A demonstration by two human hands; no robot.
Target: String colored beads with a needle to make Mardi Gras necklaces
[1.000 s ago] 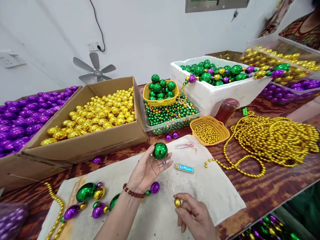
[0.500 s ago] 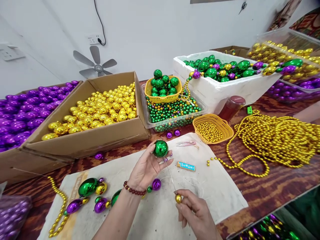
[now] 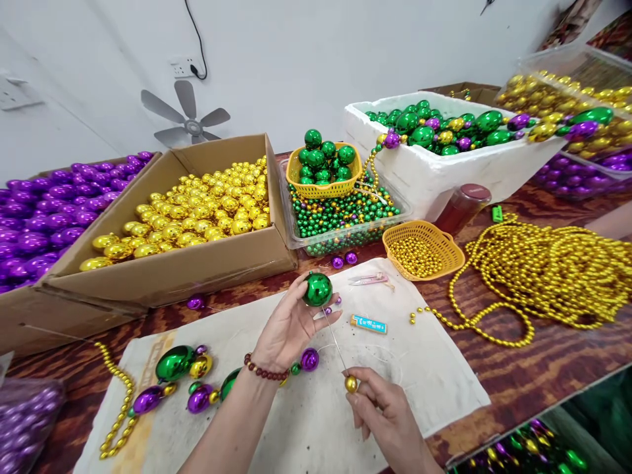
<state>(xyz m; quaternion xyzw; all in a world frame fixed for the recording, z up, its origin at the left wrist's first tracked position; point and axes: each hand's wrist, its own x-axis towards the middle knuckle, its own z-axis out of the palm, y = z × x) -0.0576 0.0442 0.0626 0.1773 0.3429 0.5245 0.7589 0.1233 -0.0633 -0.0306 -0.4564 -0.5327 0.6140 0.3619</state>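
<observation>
My left hand [image 3: 289, 322] is closed around a large shiny green bead [image 3: 318, 289], held above the cloth. Tiny purple beads [image 3: 328, 311] show by its fingers. A thin needle [image 3: 338, 343] runs from the green bead down to my right hand [image 3: 382, 408]. The right fingers pinch a small gold bead [image 3: 351, 384] at the needle's lower end. On the cloth, partly behind my left forearm, lies a beaded strand with a purple bead [image 3: 310, 359], a big green bead [image 3: 175, 363] and a gold bead chain [image 3: 118, 382].
A white cloth [image 3: 434, 388] covers part of the table. On it lie a blue lighter [image 3: 368, 324] and small pink-handled snips [image 3: 368, 280]. Behind stand a cardboard box of gold beads [image 3: 197, 257], a yellow basket [image 3: 447, 260], a foam box [image 3: 390, 178] and piled gold chains [image 3: 557, 283].
The view has shifted slightly. Both hands keep their hold on the green bead and the gold bead, with almost no movement between them.
</observation>
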